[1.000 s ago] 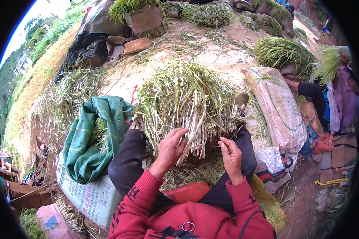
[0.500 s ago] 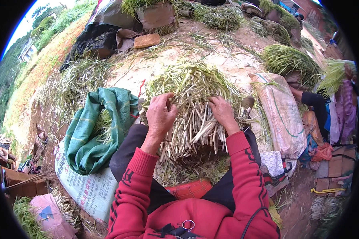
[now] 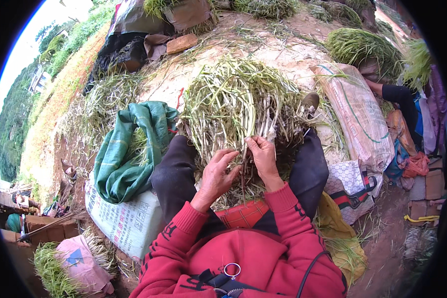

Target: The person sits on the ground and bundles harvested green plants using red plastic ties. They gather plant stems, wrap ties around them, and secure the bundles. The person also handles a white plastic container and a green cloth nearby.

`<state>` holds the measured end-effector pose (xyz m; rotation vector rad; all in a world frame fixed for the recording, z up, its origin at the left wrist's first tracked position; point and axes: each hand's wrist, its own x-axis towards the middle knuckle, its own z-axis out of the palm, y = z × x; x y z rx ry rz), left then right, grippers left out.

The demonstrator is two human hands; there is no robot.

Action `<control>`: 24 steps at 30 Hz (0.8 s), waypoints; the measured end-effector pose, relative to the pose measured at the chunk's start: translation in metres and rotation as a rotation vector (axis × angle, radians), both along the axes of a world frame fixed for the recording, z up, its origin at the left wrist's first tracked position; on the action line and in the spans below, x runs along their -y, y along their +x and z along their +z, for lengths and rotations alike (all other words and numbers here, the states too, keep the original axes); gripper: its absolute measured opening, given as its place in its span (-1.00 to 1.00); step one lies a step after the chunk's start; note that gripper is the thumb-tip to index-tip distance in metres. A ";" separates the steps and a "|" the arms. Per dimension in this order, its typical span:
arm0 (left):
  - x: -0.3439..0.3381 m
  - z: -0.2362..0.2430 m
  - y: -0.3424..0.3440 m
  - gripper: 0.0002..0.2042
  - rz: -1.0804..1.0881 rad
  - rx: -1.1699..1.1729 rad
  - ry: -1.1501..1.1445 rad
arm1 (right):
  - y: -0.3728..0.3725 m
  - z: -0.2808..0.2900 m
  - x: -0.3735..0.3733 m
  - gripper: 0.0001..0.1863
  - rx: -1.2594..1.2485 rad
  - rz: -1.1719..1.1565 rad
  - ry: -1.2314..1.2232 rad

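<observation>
A heap of long stalks point(image 3: 223, 97), with green leafy tops and pale lower ends, lies between my knees. My right hand point(image 3: 264, 158) is at its near edge, thumb and fingers pinched on a pale green stalk point(image 3: 248, 111) that runs up over the heap. Thin brownish strands hang below that pinch. Just left of it, my left hand point(image 3: 216, 178) is held with thumb and fingers apart, its fingertips close to the strands. Nothing shows in its grasp.
A green cloth sack point(image 3: 115, 169) lies by my left knee, over a white printed sack point(image 3: 126, 218). To the right are a pale woven sack point(image 3: 355, 116) and a patterned bag point(image 3: 350, 184). A brick point(image 3: 182, 43) lies beyond. Another person's arm point(image 3: 400, 95) shows at far right.
Both hands have left the top of the heap and come nearer my body and closer together. My right hand now pinches a stalk. The view has shifted slightly.
</observation>
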<state>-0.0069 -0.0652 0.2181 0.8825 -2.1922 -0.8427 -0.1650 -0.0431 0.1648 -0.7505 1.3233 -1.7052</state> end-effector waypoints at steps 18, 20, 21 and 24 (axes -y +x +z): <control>0.105 0.058 -0.056 -0.71 -0.232 -0.097 0.463 | 0.005 0.043 -0.009 -0.81 -0.151 0.150 -0.043; 0.115 0.049 -0.049 -0.72 -0.228 -0.152 0.492 | 0.010 0.041 -0.004 -0.81 -0.183 0.184 -0.003; 0.116 0.044 -0.045 -0.74 -0.221 -0.173 0.434 | 0.014 0.042 0.000 -0.81 -0.198 0.205 0.018; 0.121 0.030 -0.035 -0.76 -0.216 -0.212 0.602 | 0.023 0.045 0.015 -0.78 -0.113 0.188 0.056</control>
